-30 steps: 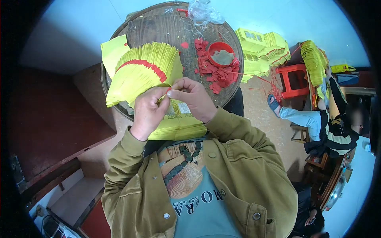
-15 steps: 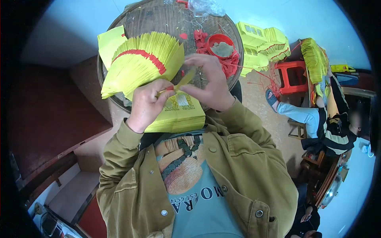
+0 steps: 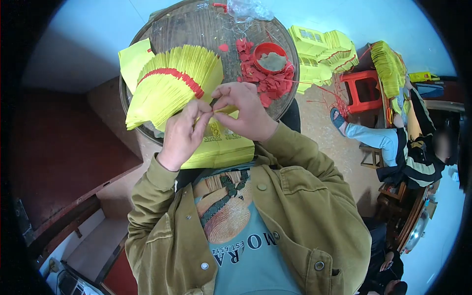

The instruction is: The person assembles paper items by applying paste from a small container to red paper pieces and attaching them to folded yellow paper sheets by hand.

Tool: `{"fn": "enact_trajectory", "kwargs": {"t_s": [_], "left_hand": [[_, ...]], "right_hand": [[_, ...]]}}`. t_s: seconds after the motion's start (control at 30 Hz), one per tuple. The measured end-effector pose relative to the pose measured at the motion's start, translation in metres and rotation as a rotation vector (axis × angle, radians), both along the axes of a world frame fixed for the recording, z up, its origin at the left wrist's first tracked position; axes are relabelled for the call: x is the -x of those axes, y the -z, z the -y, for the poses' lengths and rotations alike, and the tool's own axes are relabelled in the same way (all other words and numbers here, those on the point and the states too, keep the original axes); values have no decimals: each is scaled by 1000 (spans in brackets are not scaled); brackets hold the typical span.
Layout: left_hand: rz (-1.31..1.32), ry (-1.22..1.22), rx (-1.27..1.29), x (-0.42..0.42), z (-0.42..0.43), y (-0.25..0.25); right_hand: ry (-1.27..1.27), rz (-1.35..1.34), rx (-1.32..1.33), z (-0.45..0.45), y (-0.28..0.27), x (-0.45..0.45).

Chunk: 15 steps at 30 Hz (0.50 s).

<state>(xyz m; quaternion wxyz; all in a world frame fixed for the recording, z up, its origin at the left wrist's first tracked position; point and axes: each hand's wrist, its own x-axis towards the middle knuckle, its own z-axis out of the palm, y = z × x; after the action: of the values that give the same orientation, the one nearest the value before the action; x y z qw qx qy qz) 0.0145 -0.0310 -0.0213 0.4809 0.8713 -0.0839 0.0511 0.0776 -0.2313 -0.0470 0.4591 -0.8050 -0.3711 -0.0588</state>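
My left hand (image 3: pixel 188 132) is closed in a pinch, its fingertips meeting those of my right hand (image 3: pixel 248 110). Between them is a yellow paper (image 3: pixel 227 110), mostly hidden by the fingers. Both hands are above a thick stack of printed yellow paper (image 3: pixel 216 156) in front of my body. Just beyond my left hand, a fanned bundle of folded yellow papers (image 3: pixel 169 96) lies on the table, with a row of red paper bands (image 3: pixel 172 73) across it. Past my right hand lie small red paper pieces (image 3: pixel 273 91).
The round wooden table (image 3: pixel 196 32) carries a red bowl (image 3: pixel 270 45) with something greyish inside and a clear plastic bag (image 3: pixel 250 9). Yellow paper bundles (image 3: pixel 314 64) lie to the right, near a red stool (image 3: pixel 363 91). A person (image 3: pixel 413 152) sits further right.
My right hand has moved left and down, its spread fingers now drawn in against my left fingertips. The yellow paper that stuck out between the hands is now mostly covered.
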Motion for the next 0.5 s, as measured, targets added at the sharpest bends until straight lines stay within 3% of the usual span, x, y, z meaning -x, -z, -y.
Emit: {"fn": "enact_trajectory", "kwargs": {"t_s": [0.23, 0.43, 0.5], "left_hand": [[290, 73, -249, -8, 2, 1], [116, 24, -95, -3, 0, 1], [139, 63, -172, -4, -3, -2]], "right_hand": [[-4, 120, 38, 8, -11, -5], [23, 83, 54, 25, -12, -12], [7, 68, 34, 27, -14, -12]]}}
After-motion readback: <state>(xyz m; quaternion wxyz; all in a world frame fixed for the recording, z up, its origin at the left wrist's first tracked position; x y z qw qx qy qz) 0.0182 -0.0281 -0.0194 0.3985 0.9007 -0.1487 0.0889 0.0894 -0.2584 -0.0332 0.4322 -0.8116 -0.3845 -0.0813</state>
